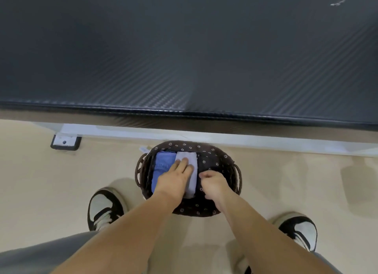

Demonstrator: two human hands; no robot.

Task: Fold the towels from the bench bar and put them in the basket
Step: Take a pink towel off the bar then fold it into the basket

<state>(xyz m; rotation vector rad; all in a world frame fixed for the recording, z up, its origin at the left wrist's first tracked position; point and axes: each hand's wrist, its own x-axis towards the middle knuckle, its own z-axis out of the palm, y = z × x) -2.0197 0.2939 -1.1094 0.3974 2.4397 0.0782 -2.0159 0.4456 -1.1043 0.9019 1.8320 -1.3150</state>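
Observation:
A dark oval basket [229,157] with a flowered lining stands on the floor below the bench. Inside it lie a folded blue towel [161,167] at the left and a folded pale grey towel [189,157] beside it. My left hand [178,176] rests flat, fingers spread, on the grey towel. My right hand [213,184] is curled inside the basket's right half, fingers closed at the grey towel's right edge; whether it pinches the towel is hidden.
The black padded bench [184,59] fills the upper view, with its white frame bar [245,141] and a foot plate [65,143] below. My two shoes [104,208] [298,230] stand on the beige floor either side of the basket.

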